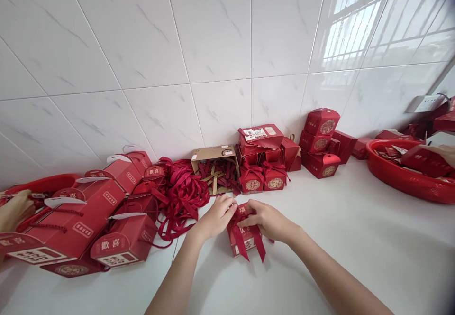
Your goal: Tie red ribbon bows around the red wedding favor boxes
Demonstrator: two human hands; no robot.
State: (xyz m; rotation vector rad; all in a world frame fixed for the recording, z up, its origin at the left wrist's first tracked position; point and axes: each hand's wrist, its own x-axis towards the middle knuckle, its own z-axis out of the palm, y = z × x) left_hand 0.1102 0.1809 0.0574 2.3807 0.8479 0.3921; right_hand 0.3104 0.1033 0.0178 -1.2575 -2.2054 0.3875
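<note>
A small red gift box (pixel 238 247) stands on the white table (pixel 284 282) in front of me, a dark red ribbon (pixel 259 244) at its top with two tails hanging down its front. My left hand (pixel 217 217) is at the box's upper left, thumb and fingers pinched together at the ribbon. From the right, my right hand (pixel 268 220) bends its fingers over the ribbon at the box's top. The fingertips of both hands partly hide the ribbon's loops.
Several red boxes (pixel 124 239) crowd the left, beside a heap of ribbon (pixel 183 187). Behind are an open cardboard box (pixel 213 153) and stacked red boxes (pixel 263 137). A red basin (pixel 401 175) stands right. Other people's hands reach in at the left (pixel 17 210) and right edges.
</note>
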